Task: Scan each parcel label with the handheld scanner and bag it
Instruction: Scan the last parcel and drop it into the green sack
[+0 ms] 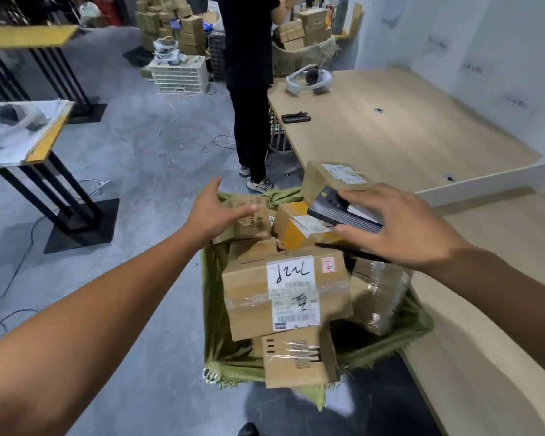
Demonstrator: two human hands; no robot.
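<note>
Up close, the fingers (359,195) and thumb of the right hand (403,228) curl round the dark handheld scanner (337,209), clamped on it above the parcels. The left hand (214,212) reaches forward with fingers straight and slightly apart, holding nothing, over a small parcel (252,223). Below both, a big labelled parcel (249,294) lies atop others in the green woven bag (214,309), which stands on the grey floor (139,184) beside a wooden table (406,130).
</note>
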